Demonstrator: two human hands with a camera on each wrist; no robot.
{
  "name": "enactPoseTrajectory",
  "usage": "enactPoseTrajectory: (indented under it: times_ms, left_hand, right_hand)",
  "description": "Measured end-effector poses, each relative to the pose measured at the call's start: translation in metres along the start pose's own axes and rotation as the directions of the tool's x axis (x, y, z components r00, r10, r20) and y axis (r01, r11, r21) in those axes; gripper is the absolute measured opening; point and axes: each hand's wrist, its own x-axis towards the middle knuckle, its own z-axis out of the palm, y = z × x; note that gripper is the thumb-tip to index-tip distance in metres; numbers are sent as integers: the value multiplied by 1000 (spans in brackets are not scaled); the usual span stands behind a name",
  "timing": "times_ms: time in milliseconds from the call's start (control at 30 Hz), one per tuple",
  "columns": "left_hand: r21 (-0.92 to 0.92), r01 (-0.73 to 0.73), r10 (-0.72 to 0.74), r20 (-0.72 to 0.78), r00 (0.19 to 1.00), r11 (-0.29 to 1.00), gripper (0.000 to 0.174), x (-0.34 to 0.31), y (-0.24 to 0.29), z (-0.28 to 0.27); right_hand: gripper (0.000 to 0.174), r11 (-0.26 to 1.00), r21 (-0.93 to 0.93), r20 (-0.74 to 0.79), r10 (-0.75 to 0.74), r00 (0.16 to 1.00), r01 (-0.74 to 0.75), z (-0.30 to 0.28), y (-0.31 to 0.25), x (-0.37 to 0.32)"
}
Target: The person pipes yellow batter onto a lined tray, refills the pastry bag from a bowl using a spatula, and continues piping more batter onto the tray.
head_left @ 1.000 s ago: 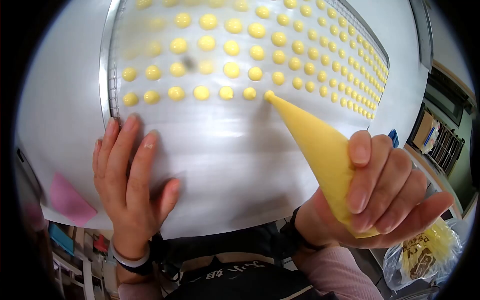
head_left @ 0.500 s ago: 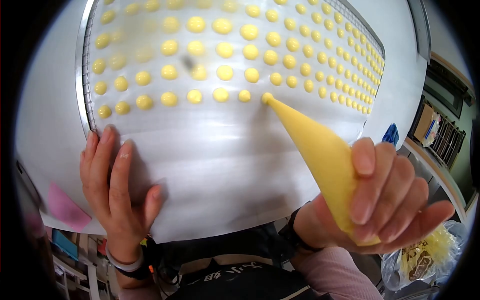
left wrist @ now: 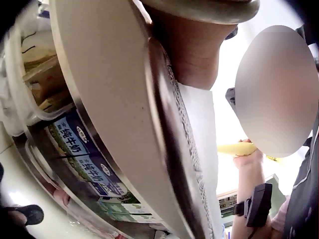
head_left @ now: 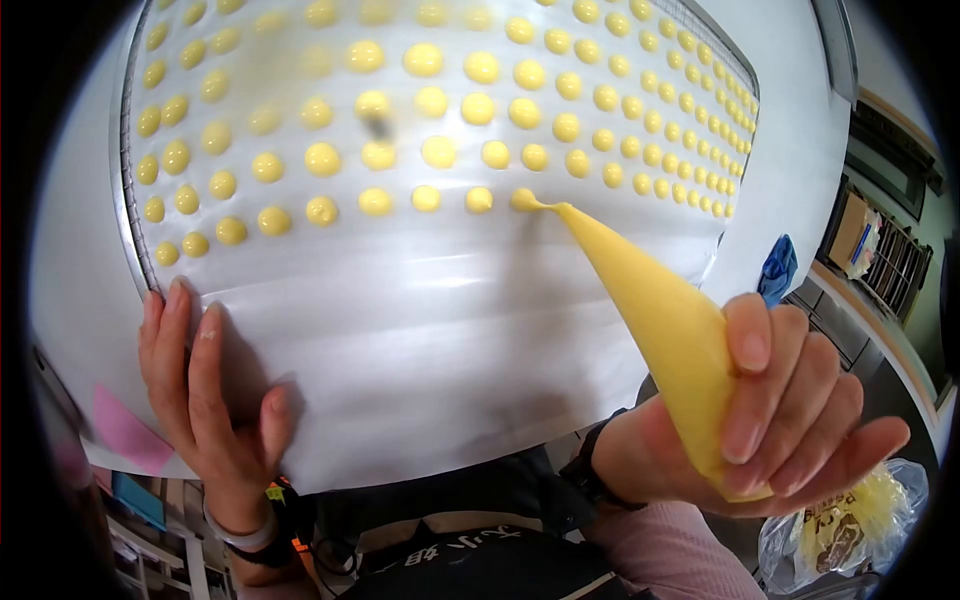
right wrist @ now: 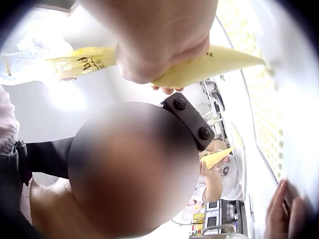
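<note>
A cone-shaped piping bag (head_left: 655, 320) full of yellow batter is gripped in my right hand (head_left: 775, 410), fingers curled round its wide end. Its narrow tip points up-left. A thin strand joins the tip to a fresh yellow dot (head_left: 523, 200), last in the nearest row. Rows of round yellow dots (head_left: 322, 160) cover the far part of a white baking sheet (head_left: 400, 350) on a wire-edged tray (head_left: 130, 235). My left hand (head_left: 205, 385) rests with extended fingers at the sheet's near left corner, by the tray rim. The right wrist view shows the bag (right wrist: 214, 64) from the side.
A pink sheet (head_left: 130, 430) lies at the table's left edge. Right of the tray are a blue crumpled item (head_left: 777, 270) and a clear plastic bag (head_left: 845, 530). Milk cartons (left wrist: 79, 149) stand below the tabletop. Another person's hand holds a yellow piping bag (right wrist: 217, 158).
The tray and sheet have slid left, my left hand moving along with them. New dots have been added to the nearest row. The bag's tip has drawn away rightward from the latest dot.
</note>
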Motion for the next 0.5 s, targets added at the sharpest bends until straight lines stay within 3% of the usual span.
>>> enactPoseTrajectory:
  times_ms: [500]
  left_hand:
    - [1, -7, 7, -6, 1000, 1000, 45, 3, 3, 0]
  right_hand:
    - [56, 1000, 18, -27, -17, 999, 18, -18, 6, 2]
